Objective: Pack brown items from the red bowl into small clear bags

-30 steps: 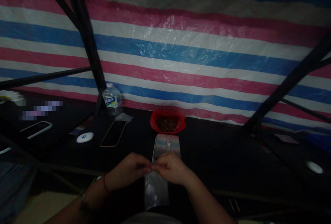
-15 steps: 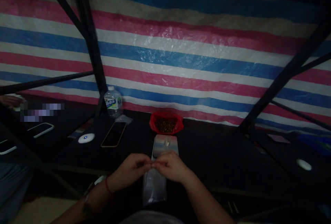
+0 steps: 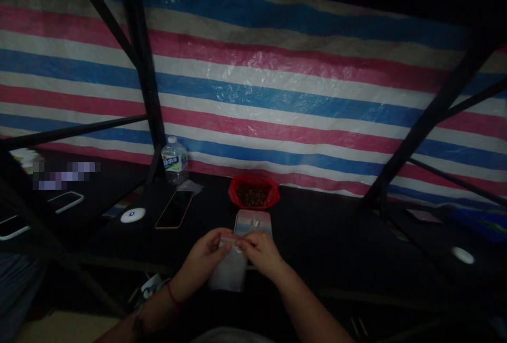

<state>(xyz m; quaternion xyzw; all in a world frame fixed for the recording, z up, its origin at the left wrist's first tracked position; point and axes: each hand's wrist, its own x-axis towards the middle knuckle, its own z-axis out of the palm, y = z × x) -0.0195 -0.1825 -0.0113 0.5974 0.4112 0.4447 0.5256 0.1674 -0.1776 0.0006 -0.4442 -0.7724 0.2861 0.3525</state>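
Note:
My left hand (image 3: pixel 202 261) and my right hand (image 3: pixel 261 252) meet over the near edge of a dark table (image 3: pixel 325 237). Both pinch the top edge of a small clear plastic bag (image 3: pixel 228 270), which hangs down between them. Just beyond the hands lies a shiny flat metal plate (image 3: pixel 253 221) with a small object on it. Behind that sits a red bag (image 3: pixel 254 192) open at the top, holding small dark brown pieces. A red cord circles my left wrist.
A phone (image 3: pixel 175 209) lies face up left of the plate, beside a round white puck with a blue light (image 3: pixel 132 215) and a water bottle (image 3: pixel 175 160). Black frame poles (image 3: pixel 140 68) cross a striped tarp wall. More phones lie far left (image 3: pixel 65 201).
The hands have lifted slightly and moved farther from me with the bag. The bag now hangs shorter and tilted to the left. The camera has tipped upward a little.

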